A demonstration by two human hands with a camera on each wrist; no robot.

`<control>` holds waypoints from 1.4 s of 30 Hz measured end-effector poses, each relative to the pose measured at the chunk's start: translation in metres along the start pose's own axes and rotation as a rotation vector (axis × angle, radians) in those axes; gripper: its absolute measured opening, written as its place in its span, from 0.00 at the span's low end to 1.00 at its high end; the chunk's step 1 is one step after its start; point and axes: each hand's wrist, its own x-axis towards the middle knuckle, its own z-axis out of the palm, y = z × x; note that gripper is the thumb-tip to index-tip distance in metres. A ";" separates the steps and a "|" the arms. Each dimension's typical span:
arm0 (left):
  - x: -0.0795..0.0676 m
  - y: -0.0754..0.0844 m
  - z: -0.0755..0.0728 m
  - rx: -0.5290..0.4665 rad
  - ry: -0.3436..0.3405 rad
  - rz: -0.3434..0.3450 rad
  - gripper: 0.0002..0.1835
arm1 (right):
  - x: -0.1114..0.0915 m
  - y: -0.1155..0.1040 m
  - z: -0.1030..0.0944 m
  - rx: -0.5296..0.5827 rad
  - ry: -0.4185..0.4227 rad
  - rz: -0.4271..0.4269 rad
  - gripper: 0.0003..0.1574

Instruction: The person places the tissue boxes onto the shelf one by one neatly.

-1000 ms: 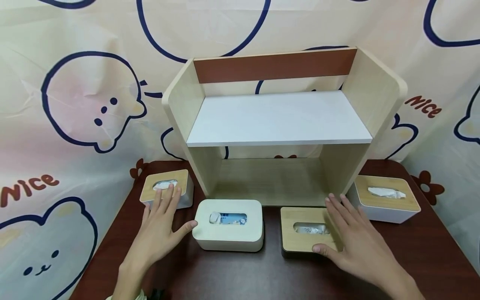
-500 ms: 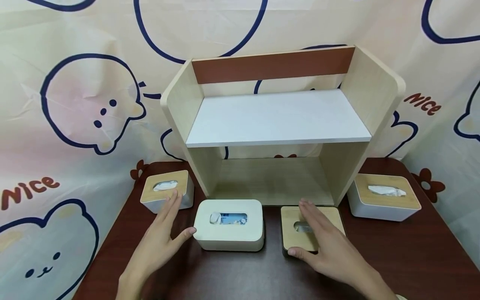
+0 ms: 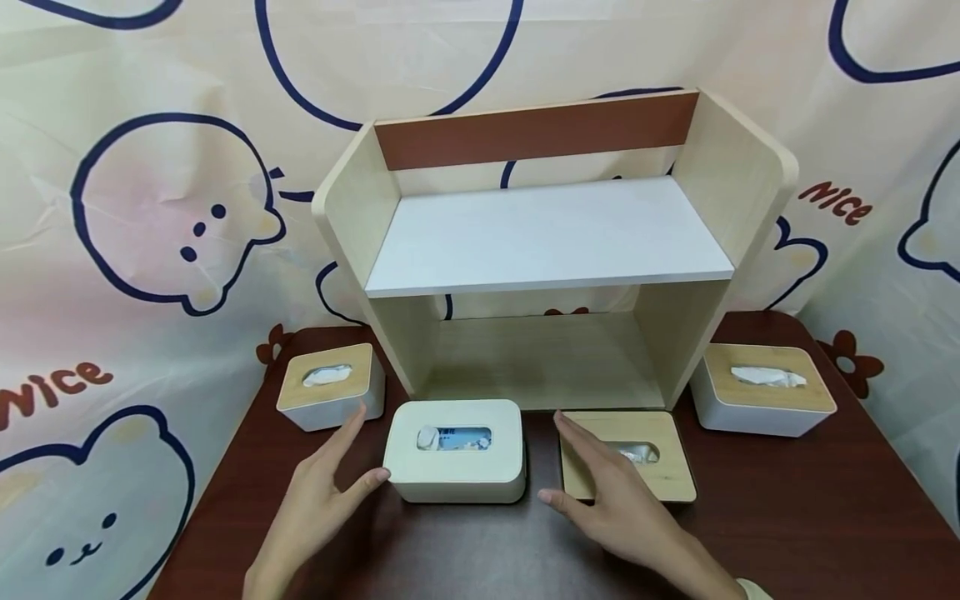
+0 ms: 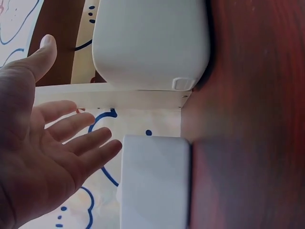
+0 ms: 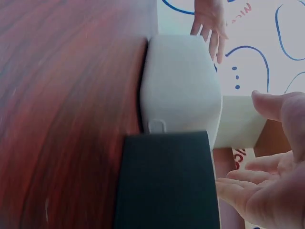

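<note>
A white tissue box with a blue packet showing in its slot stands on the table in front of the shelf. Left of it is my left hand, fingers extended and the thumb tip right by the box's left edge. My right hand hovers over the left part of a dark tissue box with a wooden lid, hiding some of it. Its fingers are straight and grip nothing. In the right wrist view the dark box stands nearer than the white box. The left wrist view shows my left palm beside the white box.
A two-level shelf with a white middle board stands at the back. Grey-white tissue boxes with wooden lids stand at the left and right. A patterned cloth hangs behind the dark wooden table.
My right hand has moved left across the dark box, from its right side toward the white box. My left hand has drawn back slightly from the left grey-white box, staying open.
</note>
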 end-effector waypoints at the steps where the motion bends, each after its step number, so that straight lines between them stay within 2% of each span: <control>1: -0.001 0.000 0.001 -0.010 0.009 0.003 0.48 | 0.001 -0.001 0.003 0.013 -0.008 0.002 0.57; 6: -0.003 -0.002 0.008 -0.040 0.029 0.005 0.44 | 0.004 -0.010 0.014 0.084 -0.051 0.017 0.56; 9: -0.003 -0.001 0.011 -0.062 0.023 -0.027 0.42 | 0.007 -0.016 0.020 0.124 -0.045 0.036 0.55; 12: -0.003 -0.001 0.013 -0.101 0.009 -0.079 0.42 | 0.010 -0.021 0.027 0.167 -0.003 0.061 0.54; 15: -0.004 -0.001 0.017 -0.210 -0.013 -0.114 0.43 | 0.012 -0.025 0.033 0.238 0.042 0.102 0.52; 19: -0.003 -0.001 0.021 -0.362 -0.041 -0.120 0.44 | 0.012 -0.027 0.040 0.351 0.066 0.153 0.51; 23: -0.002 -0.001 0.025 -0.409 -0.061 -0.119 0.45 | 0.010 -0.027 0.045 0.414 0.047 0.177 0.51; 33: -0.002 -0.002 0.032 -0.456 -0.046 -0.125 0.46 | 0.013 -0.029 0.055 0.410 0.054 0.171 0.48; 42: -0.002 -0.001 0.033 -0.477 -0.049 -0.214 0.43 | 0.015 -0.030 0.063 0.384 0.090 0.175 0.48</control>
